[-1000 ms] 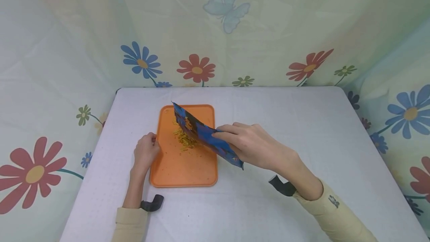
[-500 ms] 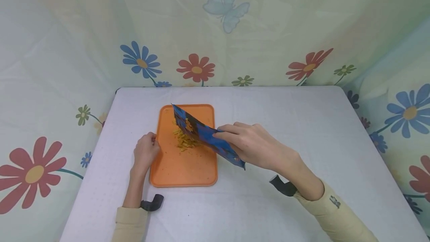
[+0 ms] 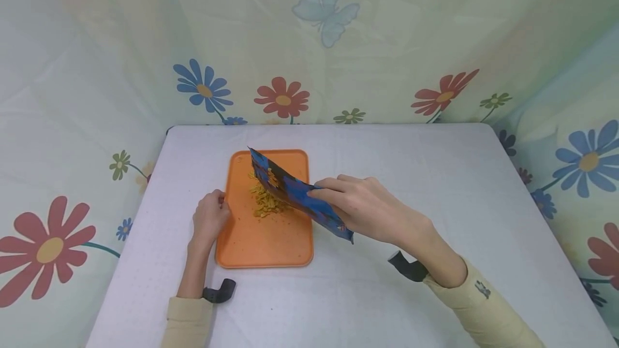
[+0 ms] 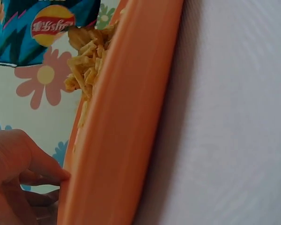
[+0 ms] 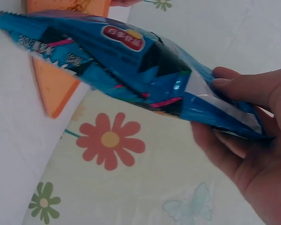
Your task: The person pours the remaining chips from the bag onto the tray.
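Observation:
In the head view an orange tray (image 3: 271,243) lies on the white-covered table, left of centre. A heap of yellow potato chip sticks (image 3: 266,205) sits in its middle. My right hand (image 3: 365,209) pinches a blue chip bag (image 3: 292,191) at one end, thumb on one face and fingers on the other. The bag slants over the tray, its far end above the heap and partly hiding it. My left hand (image 3: 210,216) holds the tray's left edge, fingers curled. In the left wrist view a fingertip presses the tray rim (image 4: 68,187).
A white cloth covers the table (image 3: 411,176). Behind and beside it hangs a curtain (image 3: 382,58) printed with flowers and a butterfly. A black wrist mount sticks out from each forearm. Small crumbs dot the tray floor.
The heap on the tray looks slightly fuller and coarser than a second ago. The bag shifts and tilts a little in my right hand; my left hand stays put.

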The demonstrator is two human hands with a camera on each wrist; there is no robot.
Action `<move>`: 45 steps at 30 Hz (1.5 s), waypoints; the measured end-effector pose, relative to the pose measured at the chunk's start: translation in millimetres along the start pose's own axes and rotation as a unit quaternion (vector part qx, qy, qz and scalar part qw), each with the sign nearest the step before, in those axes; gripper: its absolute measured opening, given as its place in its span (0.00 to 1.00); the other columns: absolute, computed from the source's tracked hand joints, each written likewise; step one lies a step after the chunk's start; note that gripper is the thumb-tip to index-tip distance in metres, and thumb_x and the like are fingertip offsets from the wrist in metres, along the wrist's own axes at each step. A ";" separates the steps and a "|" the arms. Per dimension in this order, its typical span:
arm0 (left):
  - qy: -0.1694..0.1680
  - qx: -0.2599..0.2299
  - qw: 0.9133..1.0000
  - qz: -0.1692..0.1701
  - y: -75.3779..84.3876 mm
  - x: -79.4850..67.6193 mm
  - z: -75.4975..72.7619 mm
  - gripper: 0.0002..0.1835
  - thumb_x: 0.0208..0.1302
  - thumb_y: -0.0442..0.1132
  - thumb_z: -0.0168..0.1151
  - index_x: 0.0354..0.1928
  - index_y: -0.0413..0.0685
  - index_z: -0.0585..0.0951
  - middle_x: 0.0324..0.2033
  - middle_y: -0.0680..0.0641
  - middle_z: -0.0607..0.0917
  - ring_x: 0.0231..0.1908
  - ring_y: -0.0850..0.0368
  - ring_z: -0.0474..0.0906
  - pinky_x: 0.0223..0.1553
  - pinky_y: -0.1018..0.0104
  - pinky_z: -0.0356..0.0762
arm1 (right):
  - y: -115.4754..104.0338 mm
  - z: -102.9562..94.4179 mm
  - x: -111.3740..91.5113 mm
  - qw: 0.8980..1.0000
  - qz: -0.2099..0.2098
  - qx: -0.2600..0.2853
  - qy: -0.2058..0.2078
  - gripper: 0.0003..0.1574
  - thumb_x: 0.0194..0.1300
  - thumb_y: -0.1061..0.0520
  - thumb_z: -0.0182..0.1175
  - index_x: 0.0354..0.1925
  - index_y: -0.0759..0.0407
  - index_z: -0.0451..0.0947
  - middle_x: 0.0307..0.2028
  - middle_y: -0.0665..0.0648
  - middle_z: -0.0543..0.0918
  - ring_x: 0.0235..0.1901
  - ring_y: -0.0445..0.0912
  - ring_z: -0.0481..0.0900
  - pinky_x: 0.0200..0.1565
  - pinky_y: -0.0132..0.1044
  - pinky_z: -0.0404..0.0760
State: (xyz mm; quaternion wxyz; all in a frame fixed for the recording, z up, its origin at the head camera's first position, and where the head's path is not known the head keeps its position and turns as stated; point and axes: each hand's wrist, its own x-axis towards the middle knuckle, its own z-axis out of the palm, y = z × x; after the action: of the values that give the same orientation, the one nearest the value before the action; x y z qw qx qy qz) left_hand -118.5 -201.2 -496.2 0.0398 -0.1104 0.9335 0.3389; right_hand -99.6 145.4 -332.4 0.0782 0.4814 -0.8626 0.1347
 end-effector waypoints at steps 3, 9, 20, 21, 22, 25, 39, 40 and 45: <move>0.000 -0.002 1.000 0.000 0.0 0.4 -0.3 0.17 0.71 0.30 0.52 0.57 0.28 0.79 0.42 0.33 0.85 0.29 0.51 0.79 0.26 0.65 0.75 | 0.0 -2.0 -0.4 1.000 0.002 -0.003 0.005 0.23 0.61 0.67 0.71 0.54 0.56 0.86 0.52 0.54 0.88 0.44 0.46 0.87 0.29 0.29 0.82; -0.002 0.001 1.000 0.000 -0.7 0.5 -0.8 0.17 0.71 0.29 0.52 0.57 0.27 0.79 0.42 0.33 0.85 0.28 0.51 0.78 0.26 0.65 0.74 | -0.7 -5.7 -0.4 1.000 0.006 -0.004 0.029 0.23 0.60 0.66 0.72 0.55 0.55 0.86 0.53 0.54 0.87 0.46 0.47 0.86 0.29 0.31 0.83; -0.003 0.001 1.000 0.003 0.3 -0.2 -1.6 0.17 0.71 0.30 0.52 0.56 0.27 0.79 0.45 0.32 0.85 0.31 0.49 0.79 0.29 0.63 0.77 | -0.5 -8.0 -1.0 0.999 0.006 0.001 0.046 0.22 0.61 0.65 0.72 0.54 0.55 0.86 0.49 0.54 0.87 0.43 0.46 0.86 0.31 0.33 0.85; -0.002 0.001 1.000 0.002 0.4 -0.3 -1.6 0.16 0.71 0.30 0.52 0.56 0.27 0.79 0.45 0.32 0.85 0.31 0.49 0.80 0.30 0.62 0.77 | -0.5 -8.3 -1.1 0.999 0.005 0.002 0.047 0.22 0.61 0.66 0.72 0.54 0.55 0.86 0.49 0.54 0.87 0.43 0.46 0.86 0.31 0.33 0.85; 0.000 0.001 1.000 0.003 0.5 -0.5 -1.4 0.17 0.71 0.30 0.52 0.56 0.27 0.79 0.45 0.31 0.85 0.31 0.49 0.80 0.30 0.62 0.78 | -0.5 -8.7 -1.2 0.999 0.004 0.004 0.047 0.22 0.61 0.66 0.72 0.54 0.56 0.86 0.48 0.54 0.87 0.43 0.46 0.85 0.32 0.33 0.85; 0.003 0.001 1.000 0.003 0.9 -0.9 -0.8 0.17 0.71 0.29 0.52 0.57 0.27 0.79 0.45 0.31 0.85 0.32 0.49 0.81 0.30 0.62 0.79 | -0.6 -9.9 -1.2 0.999 0.003 0.009 0.051 0.22 0.61 0.66 0.72 0.54 0.56 0.86 0.49 0.54 0.87 0.43 0.46 0.85 0.33 0.34 0.86; 0.008 0.008 1.000 0.000 -1.7 -1.0 -1.3 0.18 0.70 0.29 0.52 0.58 0.27 0.78 0.48 0.29 0.85 0.36 0.45 0.84 0.34 0.57 0.83 | 5.1 2.1 -5.4 0.996 0.014 0.037 0.075 0.24 0.61 0.67 0.71 0.56 0.59 0.85 0.50 0.57 0.88 0.44 0.48 0.86 0.35 0.35 0.86; 0.007 0.008 1.000 -0.001 -1.9 -0.8 -1.2 0.18 0.70 0.29 0.52 0.58 0.27 0.78 0.48 0.29 0.85 0.36 0.45 0.84 0.35 0.56 0.84 | 5.7 5.1 -7.5 0.996 0.020 0.041 0.078 0.24 0.60 0.67 0.71 0.56 0.59 0.85 0.50 0.58 0.88 0.44 0.49 0.87 0.36 0.35 0.86; 0.002 0.010 1.000 0.001 -2.0 -0.3 -0.3 0.18 0.70 0.29 0.52 0.58 0.28 0.78 0.49 0.29 0.85 0.37 0.45 0.84 0.36 0.56 0.83 | 7.5 21.6 -18.9 0.991 0.051 0.067 0.108 0.26 0.60 0.68 0.71 0.57 0.59 0.84 0.50 0.59 0.87 0.41 0.48 0.87 0.35 0.33 0.86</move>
State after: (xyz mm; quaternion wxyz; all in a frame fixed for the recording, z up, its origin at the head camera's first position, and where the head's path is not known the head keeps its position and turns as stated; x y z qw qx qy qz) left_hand -117.8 -202.8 -497.3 0.0390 -0.1100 0.9370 0.3292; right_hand -96.2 157.8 -359.1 0.1313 0.4238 -0.8613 0.2475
